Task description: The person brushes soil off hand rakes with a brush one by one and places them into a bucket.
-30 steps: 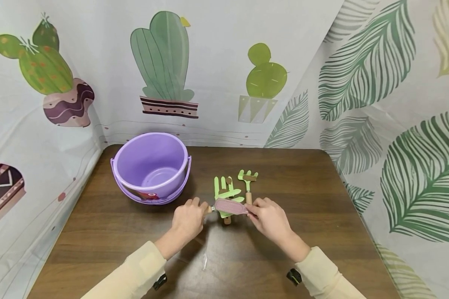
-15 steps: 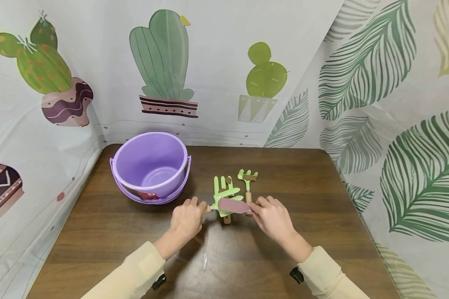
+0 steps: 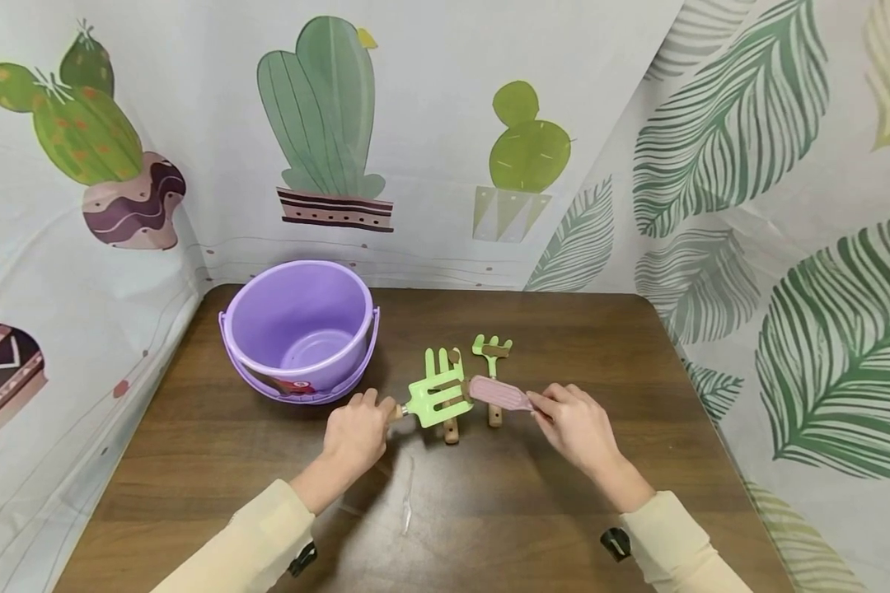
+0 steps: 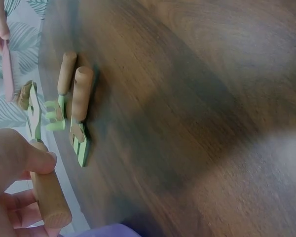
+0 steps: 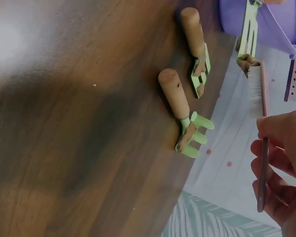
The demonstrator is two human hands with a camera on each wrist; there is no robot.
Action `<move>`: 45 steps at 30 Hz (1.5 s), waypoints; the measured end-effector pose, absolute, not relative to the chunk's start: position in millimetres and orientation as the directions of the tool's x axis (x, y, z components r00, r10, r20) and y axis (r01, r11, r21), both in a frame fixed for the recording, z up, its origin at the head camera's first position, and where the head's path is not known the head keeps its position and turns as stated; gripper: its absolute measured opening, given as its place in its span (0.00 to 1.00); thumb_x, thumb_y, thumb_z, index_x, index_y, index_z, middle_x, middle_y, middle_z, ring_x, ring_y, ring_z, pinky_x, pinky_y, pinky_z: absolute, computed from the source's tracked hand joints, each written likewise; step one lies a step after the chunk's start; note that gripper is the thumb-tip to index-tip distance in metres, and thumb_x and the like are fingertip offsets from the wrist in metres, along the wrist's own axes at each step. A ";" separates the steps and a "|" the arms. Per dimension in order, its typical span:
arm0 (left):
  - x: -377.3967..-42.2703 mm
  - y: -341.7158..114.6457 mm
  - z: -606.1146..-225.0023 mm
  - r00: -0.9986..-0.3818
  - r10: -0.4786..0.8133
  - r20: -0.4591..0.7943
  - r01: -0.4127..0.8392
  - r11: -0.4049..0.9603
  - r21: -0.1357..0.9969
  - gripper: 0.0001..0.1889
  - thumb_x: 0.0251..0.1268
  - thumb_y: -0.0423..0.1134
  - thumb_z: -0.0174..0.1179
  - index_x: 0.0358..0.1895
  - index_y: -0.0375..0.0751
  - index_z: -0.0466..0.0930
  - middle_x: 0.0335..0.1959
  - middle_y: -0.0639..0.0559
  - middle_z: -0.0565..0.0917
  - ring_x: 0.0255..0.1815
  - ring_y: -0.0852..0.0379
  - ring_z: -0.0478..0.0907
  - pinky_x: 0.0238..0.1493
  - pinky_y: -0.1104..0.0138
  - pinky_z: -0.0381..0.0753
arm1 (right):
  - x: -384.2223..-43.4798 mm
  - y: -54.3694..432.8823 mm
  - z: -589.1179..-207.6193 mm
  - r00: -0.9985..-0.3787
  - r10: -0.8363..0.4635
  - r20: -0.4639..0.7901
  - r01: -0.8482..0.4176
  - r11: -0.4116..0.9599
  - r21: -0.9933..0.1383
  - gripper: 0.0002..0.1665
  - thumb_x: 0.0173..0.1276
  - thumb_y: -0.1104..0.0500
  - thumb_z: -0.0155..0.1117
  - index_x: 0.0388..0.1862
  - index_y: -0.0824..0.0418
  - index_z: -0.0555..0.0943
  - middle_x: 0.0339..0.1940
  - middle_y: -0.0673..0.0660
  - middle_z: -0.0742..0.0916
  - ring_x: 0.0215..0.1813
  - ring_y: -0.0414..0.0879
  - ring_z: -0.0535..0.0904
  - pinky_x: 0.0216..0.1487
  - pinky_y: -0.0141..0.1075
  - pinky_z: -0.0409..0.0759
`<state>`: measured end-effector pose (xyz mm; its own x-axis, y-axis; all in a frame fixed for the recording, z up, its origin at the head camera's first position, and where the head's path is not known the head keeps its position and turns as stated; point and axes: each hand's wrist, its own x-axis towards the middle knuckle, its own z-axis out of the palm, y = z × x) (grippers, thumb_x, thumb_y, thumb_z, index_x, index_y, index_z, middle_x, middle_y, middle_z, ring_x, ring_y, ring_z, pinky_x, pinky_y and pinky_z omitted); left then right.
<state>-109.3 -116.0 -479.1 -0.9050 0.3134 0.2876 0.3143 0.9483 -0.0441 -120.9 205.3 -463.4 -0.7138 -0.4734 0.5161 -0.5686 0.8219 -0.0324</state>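
Note:
My left hand (image 3: pixel 356 432) grips the wooden handle (image 4: pixel 50 195) of a small green garden fork (image 3: pixel 423 403). The fork is raised over the table with its tines to the right, and a brown clump (image 5: pixel 246 63) sticks to the tine ends. My right hand (image 3: pixel 578 424) pinches a pink brush (image 3: pixel 498 394) by its thin handle. Its white bristles (image 5: pixel 255 89) are right at the clump. Below lie a second green tool with flat tines (image 3: pixel 430 360) and a small green hand rake (image 3: pixel 492 352), both wooden-handled and smeared with brown; the fork and brush partly cover them.
A purple bucket (image 3: pixel 300 321) stands at the back left of the brown wooden table (image 3: pixel 564 329), its handle lowered in front. A cloth printed with cacti and leaves (image 3: pixel 430 123) hangs behind and beside the table.
My right hand has moved right with the brush, from across the fork's tines to their tips. The fork has turned its flat face up, and my left hand has shifted slightly left.

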 end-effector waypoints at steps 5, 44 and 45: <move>-109.4 -114.3 -478.1 -0.917 0.317 0.243 0.320 0.947 -0.028 0.15 0.37 0.44 0.69 0.32 0.49 0.75 0.26 0.53 0.73 0.24 0.56 0.71 0.11 0.66 0.66 | -120.9 208.9 -464.6 -0.730 -0.463 0.503 -0.566 0.822 -0.065 0.15 0.48 0.61 0.71 0.38 0.57 0.86 0.28 0.49 0.83 0.27 0.44 0.72 0.26 0.36 0.73; -104.9 -117.1 -489.1 -0.886 0.354 0.299 0.365 0.931 -0.021 0.14 0.37 0.42 0.70 0.28 0.47 0.74 0.22 0.53 0.71 0.22 0.55 0.70 0.10 0.65 0.66 | -113.7 182.7 -468.5 -0.675 -0.505 0.538 -0.646 0.757 -0.099 0.15 0.48 0.60 0.72 0.38 0.56 0.86 0.29 0.48 0.83 0.29 0.42 0.74 0.29 0.34 0.75; -105.0 -116.6 -489.1 -0.885 0.355 0.302 0.366 0.930 -0.022 0.14 0.37 0.42 0.70 0.28 0.48 0.74 0.22 0.53 0.71 0.22 0.55 0.70 0.10 0.65 0.66 | -113.1 180.3 -468.9 -0.671 -0.511 0.537 -0.651 0.753 -0.097 0.15 0.48 0.60 0.72 0.38 0.56 0.86 0.29 0.47 0.83 0.29 0.42 0.74 0.30 0.34 0.75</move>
